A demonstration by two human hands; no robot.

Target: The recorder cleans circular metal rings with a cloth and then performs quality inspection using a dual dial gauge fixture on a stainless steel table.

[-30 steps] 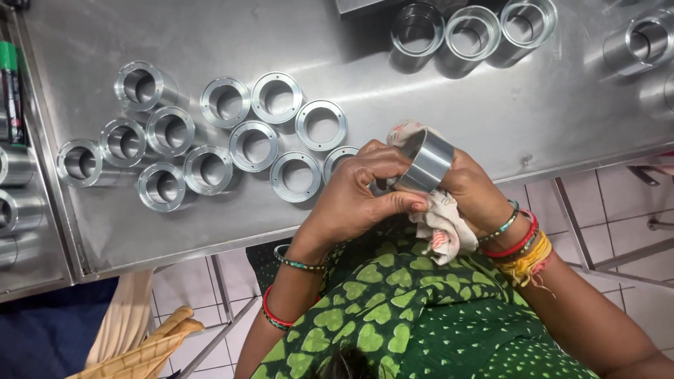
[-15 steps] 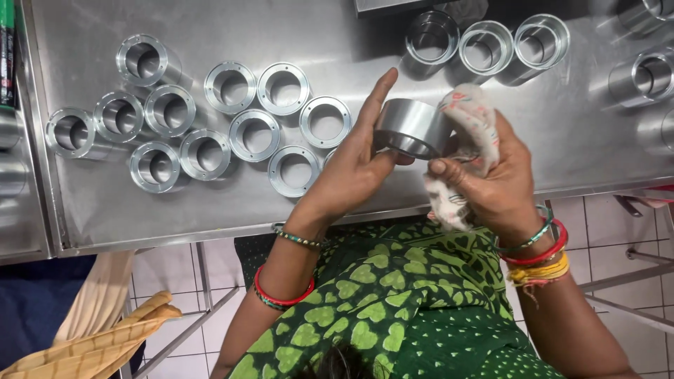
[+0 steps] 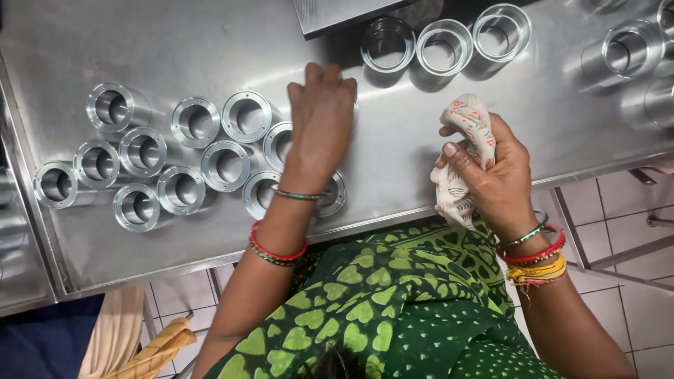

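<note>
Fingers of the left hand (image 3: pixel 321 116) curl down over a metal ring (image 3: pixel 281 144) among the near-left cluster on the steel table (image 3: pixel 210 49). Right hand (image 3: pixel 491 175) clutches a soft cloth (image 3: pixel 467 123). Rings look heavy, stiff, slippery; grip the outer rim.

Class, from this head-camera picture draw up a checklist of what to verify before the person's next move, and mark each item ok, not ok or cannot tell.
1. Left hand lies over the metal rings on the steel table: ok.
2. A ring is actually gripped under that hand: cannot tell, the palm hides it.
3. Right hand grips the patterned cloth: ok.
4. Grouped rings sit flat, openings up: ok.
5. Three glossy rings by the far edge stand apart from the hands: ok.
</note>
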